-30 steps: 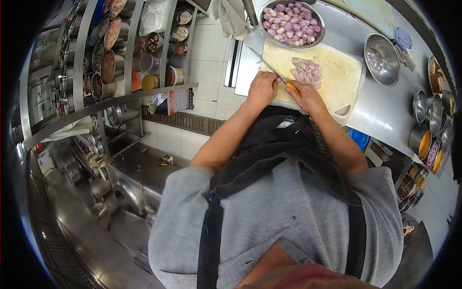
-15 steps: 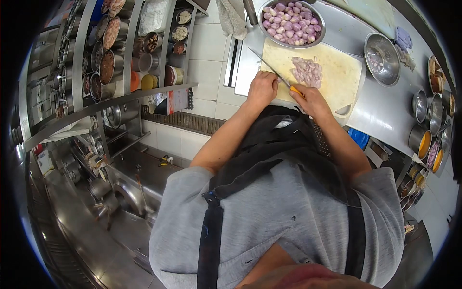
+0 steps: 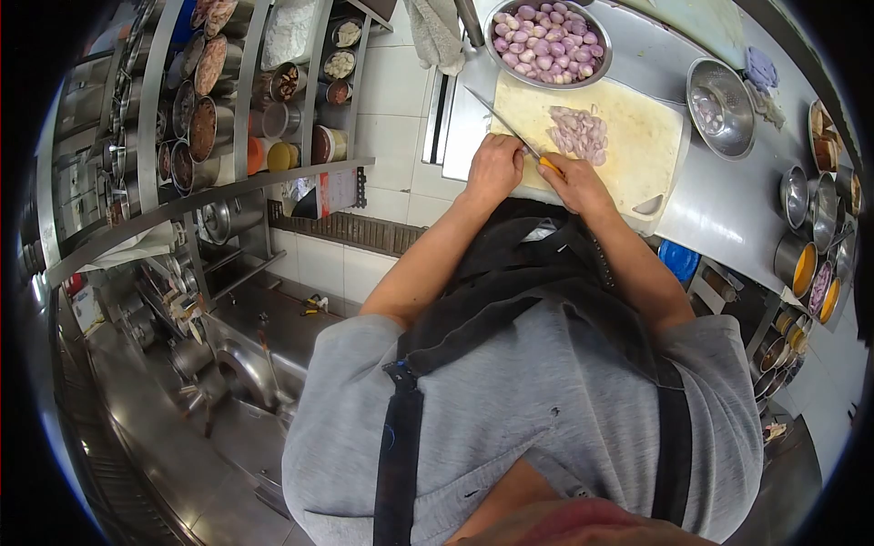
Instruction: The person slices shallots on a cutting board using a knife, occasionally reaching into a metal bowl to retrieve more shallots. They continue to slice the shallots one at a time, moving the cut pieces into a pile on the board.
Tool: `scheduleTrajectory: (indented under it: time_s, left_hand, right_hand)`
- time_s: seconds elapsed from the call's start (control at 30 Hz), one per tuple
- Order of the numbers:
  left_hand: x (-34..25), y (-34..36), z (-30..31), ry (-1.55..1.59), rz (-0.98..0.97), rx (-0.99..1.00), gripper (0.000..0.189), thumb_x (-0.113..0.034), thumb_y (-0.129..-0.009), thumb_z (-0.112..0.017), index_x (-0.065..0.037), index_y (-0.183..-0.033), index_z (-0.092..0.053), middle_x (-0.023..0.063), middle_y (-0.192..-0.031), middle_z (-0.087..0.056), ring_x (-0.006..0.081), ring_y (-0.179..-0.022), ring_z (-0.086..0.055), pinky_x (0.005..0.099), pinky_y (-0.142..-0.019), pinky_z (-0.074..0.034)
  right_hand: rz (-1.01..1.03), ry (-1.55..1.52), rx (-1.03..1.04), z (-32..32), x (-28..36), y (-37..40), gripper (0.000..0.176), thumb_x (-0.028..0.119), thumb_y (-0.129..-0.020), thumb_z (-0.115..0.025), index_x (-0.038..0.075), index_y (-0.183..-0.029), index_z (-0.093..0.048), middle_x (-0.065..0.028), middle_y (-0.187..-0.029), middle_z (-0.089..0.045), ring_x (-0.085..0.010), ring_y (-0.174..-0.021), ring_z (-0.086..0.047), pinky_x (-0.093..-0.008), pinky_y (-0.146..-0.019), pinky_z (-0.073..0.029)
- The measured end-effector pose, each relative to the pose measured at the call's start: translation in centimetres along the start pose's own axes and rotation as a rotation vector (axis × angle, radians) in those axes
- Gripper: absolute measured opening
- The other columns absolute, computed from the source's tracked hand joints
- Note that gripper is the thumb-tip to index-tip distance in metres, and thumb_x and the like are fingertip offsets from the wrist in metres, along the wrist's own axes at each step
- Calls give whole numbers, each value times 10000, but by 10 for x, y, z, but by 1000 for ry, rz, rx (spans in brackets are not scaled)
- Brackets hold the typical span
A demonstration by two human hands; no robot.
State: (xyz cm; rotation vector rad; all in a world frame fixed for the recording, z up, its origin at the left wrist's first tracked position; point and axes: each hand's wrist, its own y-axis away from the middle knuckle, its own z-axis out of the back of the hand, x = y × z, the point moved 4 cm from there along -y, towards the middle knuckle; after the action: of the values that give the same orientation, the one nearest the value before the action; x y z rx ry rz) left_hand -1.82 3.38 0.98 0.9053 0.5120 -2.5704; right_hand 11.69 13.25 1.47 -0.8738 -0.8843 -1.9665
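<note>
My right hand (image 3: 580, 185) is wrapped round the yellow handle of a knife (image 3: 507, 127), whose blade points up and to the left over the cutting board's left edge. Close to the blade, at the near left edge of the pale cutting board (image 3: 637, 118), my left hand (image 3: 496, 168) has its fingers curled together; what they hold, if anything, is hidden. Sliced shallots (image 3: 579, 135) lie in a pile on the board, beyond my right hand. Behind the board stands a metal bowl (image 3: 604, 68) full of whole peeled shallots (image 3: 546, 43).
A perforated metal colander (image 3: 724, 109) with a few pieces inside stands right of the board. Farther right are small metal bowls (image 3: 793, 198) and food containers. A grey towel (image 3: 434, 36) hangs at the top. Shelves of filled containers (image 3: 208, 127) stand at the left.
My right hand and the knife have shifted slightly to the left, towards my left hand. My left hand has barely moved.
</note>
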Motion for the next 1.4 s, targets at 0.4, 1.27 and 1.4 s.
scheduleTrajectory:
  time_s: [0.4,1.27,1.4]
  left_hand:
    - [-4,-8,-7,-15,107,25,114,-22,-797,-630,-9,-910,-631,178,-851,-656,370,-813,-624,454,-731,-513]
    - [0,-6,-10,31,24,29,38,0,-770,-615,-10,-803,-629,166,-787,-645,352,-793,-616,447,-740,-511]
    - [-1,-4,-6,16,16,8,27,5,-767,-615,-4,-789,-628,170,-785,-644,353,-787,-615,446,-738,-510]
  right_hand:
    - [-109,-15,-78,25,-3,29,350,302,-935,-605,30,-1151,-651,-236,-905,-663,-392,-822,-643,-418,-728,-498]
    - [79,95,-72,9,-8,7,318,289,-930,-597,27,-1099,-660,-238,-917,-670,-411,-864,-641,-449,-765,-500]
    - [80,81,-82,8,-3,0,306,275,-926,-605,24,-1094,-659,-233,-916,-671,-414,-858,-640,-453,-759,-499]
